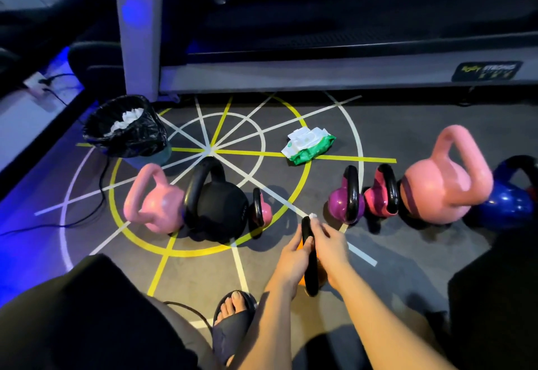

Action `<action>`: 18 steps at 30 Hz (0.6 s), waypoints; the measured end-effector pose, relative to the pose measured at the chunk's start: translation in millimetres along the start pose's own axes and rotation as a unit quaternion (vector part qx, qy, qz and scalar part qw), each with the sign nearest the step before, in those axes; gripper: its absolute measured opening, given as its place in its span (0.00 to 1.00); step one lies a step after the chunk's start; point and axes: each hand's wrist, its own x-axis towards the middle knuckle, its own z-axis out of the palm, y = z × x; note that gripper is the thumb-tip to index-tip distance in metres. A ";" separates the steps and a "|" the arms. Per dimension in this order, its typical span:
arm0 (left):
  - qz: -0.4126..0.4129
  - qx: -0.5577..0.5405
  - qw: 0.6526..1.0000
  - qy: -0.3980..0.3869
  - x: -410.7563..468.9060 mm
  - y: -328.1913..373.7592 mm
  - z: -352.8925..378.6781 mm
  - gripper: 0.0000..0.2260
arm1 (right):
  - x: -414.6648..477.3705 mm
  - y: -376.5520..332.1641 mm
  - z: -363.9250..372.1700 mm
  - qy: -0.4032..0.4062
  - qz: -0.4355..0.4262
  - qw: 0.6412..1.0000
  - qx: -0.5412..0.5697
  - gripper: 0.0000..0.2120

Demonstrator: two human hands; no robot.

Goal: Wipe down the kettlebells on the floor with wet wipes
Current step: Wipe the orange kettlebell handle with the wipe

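Observation:
An orange kettlebell with a black handle (pixel 311 267) stands on the floor in front of me. My left hand (pixel 292 259) grips its handle from the left. My right hand (pixel 330 246) holds a white wet wipe (pixel 313 216) against the top of the handle. Behind them several kettlebells line up: pink (pixel 154 201), black (pixel 217 206), small pink (pixel 262 209), purple (pixel 346 201), magenta (pixel 381 195), large pink (pixel 442 186) and blue (pixel 508 201). The green wet wipe pack (pixel 308 145) lies further back on the floor.
A bin lined with a black bag (pixel 128 131) holds used wipes at the back left. A treadmill base (pixel 320 75) runs across the back. Cables (pixel 87 215) trail on the left floor. My sandalled foot (pixel 233 317) and knee are at the bottom.

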 end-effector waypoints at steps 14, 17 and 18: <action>0.000 -0.031 0.999 -0.030 -4.2 0.7 -2.4 0.22 | -40.5 -8.4 -12.3 -0.012 0.037 0.999 0.002 0.11; 0.005 -0.018 1.000 -0.011 -7.8 -5.1 2.6 0.22 | -27.6 -13.8 -10.4 -0.046 0.042 0.998 -0.006 0.15; 0.008 -0.016 1.000 -0.007 -8.7 -8.3 4.5 0.23 | -11.2 -4.5 -8.8 -0.061 0.041 0.997 0.000 0.17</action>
